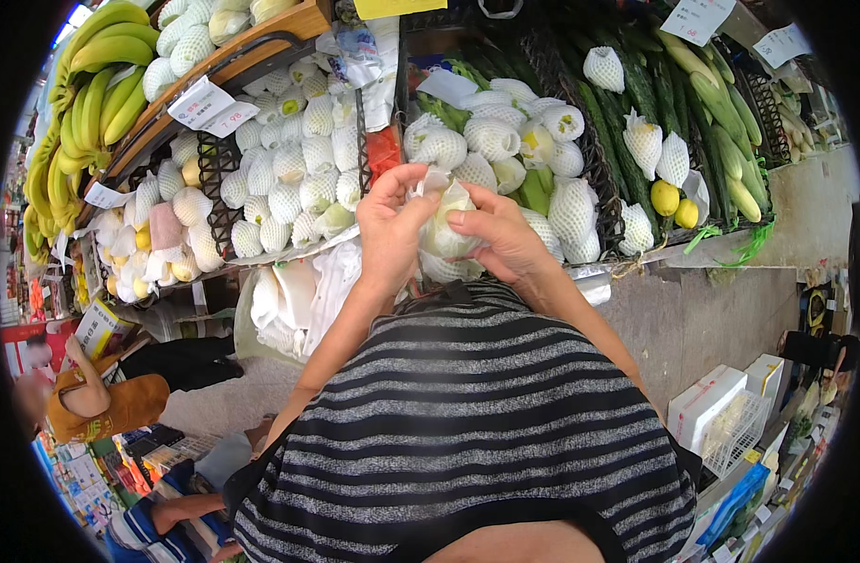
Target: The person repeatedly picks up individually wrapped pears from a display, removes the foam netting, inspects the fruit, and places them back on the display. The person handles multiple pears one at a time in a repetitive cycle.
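Note:
Between both hands is a pale green fruit (452,229) in a thin, translucent wrapper. My left hand (393,224) pinches the gathered wrapper at the top left of the fruit with thumb and fingertips. On the other side, my right hand (501,229) has its thumb on the wrapper and its fingers curled around the fruit's right side. Just below the fruit a white foam net sleeve (449,269) partly shows; whether it touches the fruit, I cannot tell. Behind my hands lies a pile of foam-netted fruit (496,137) with some green vegetables among it.
Left of my hands is a bin of netted fruit (285,165), with bananas (95,105) beyond. Cucumbers (637,91) and two lemons (663,198) lie to the right. A bag of white foam nets (289,302) hangs at the stall's front. Another person (106,405) stands at lower left.

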Demonstrator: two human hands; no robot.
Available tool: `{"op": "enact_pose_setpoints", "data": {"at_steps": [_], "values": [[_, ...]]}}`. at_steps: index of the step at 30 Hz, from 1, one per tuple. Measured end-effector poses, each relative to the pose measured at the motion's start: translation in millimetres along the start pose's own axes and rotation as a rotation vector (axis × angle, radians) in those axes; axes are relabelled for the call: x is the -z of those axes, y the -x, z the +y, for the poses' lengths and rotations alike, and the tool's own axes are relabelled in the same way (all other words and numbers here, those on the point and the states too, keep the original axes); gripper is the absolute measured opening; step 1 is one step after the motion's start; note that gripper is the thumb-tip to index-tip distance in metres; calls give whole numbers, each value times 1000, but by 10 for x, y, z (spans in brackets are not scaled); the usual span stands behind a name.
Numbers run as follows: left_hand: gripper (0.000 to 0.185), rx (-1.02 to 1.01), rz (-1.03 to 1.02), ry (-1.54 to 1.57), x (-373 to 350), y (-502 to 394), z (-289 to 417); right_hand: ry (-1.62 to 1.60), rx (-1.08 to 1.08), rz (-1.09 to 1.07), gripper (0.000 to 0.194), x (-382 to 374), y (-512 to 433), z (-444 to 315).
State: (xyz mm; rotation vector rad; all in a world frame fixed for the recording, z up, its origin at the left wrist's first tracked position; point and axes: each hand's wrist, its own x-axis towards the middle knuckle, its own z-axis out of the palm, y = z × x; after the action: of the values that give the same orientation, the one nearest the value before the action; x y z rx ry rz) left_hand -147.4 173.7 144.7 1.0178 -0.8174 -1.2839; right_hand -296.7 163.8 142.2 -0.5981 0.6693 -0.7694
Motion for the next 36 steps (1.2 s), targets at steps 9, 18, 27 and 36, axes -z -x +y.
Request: {"op": "enact_pose_setpoints", "data": {"at_steps": [9, 18, 27, 36], "values": [[8, -119, 50, -99, 153, -132, 12, 34, 10, -8, 46, -4, -33, -81], [5, -317, -116, -296, 97, -43, 119, 113, 8, 2, 43, 0, -76, -55], [12, -694, -223, -876, -62, 21, 123, 14, 127, 52, 43, 26, -63, 21], [29, -706, -426, -938, -52, 42, 280, -89, 69, -5, 34, 94, -144, 49]]}}
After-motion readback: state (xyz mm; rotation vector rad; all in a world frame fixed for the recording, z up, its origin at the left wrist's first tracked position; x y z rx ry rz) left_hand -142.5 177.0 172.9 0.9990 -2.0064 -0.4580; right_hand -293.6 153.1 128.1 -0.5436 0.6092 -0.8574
